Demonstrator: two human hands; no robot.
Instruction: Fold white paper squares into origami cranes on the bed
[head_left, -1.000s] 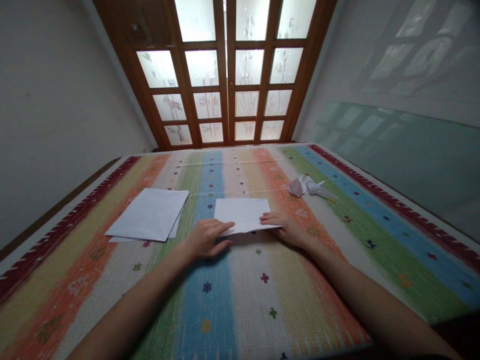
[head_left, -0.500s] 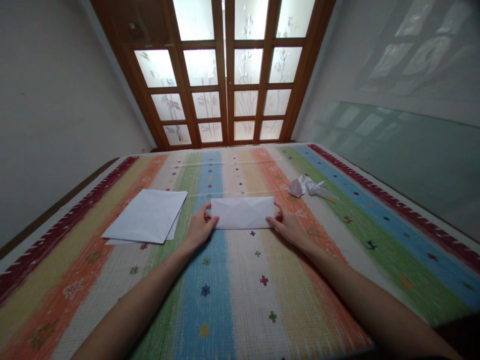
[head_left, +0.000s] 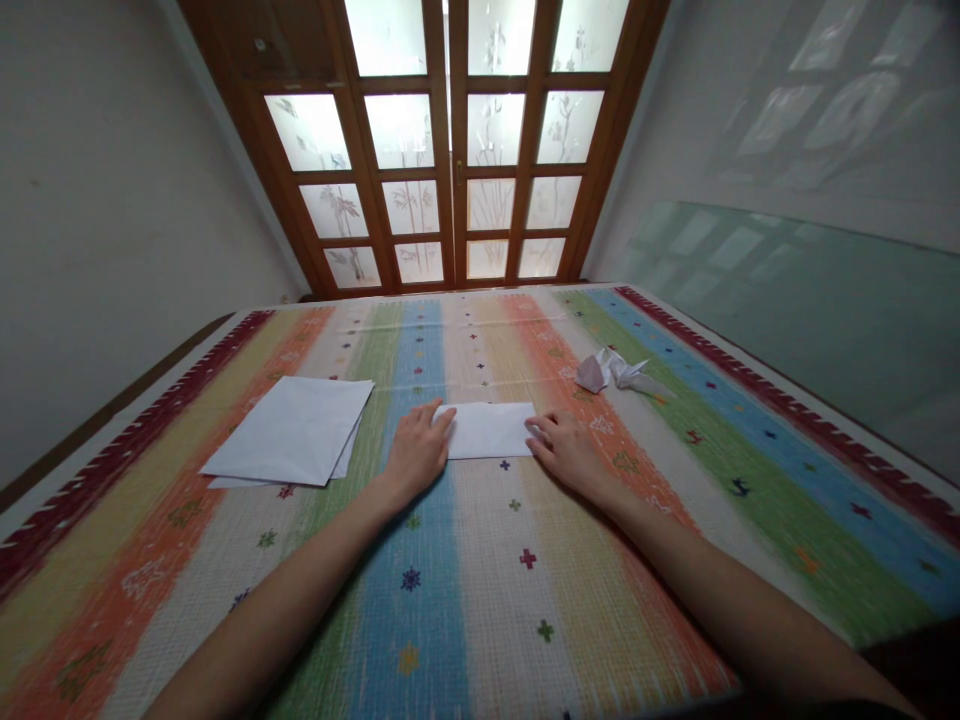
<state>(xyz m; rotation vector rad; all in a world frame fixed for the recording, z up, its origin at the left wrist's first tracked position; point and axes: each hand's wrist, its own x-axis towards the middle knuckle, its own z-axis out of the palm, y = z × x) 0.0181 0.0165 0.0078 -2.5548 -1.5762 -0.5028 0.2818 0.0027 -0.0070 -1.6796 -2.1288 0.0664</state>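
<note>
A folded white paper strip (head_left: 489, 431) lies flat and crosswise on the striped tablecloth between my hands. My left hand (head_left: 420, 446) rests over its left end, palm down with the fingers apart, hiding that end. At the right end, my right hand (head_left: 565, 447) touches the paper's edge with its fingertips, its fingers slightly bent and spread. Neither hand is closed round the paper.
To the left lies a stack of white square sheets (head_left: 289, 430). A folded paper figure (head_left: 616, 371) sits at the back right. The striped tablecloth (head_left: 495, 620) covers the table, with a glass-paned wooden door (head_left: 455, 230) beyond its far edge.
The paper strip was held at both ends and now lies flat. My left hand has moved onto its left end and opened; the right fingers have loosened at the other end.
</note>
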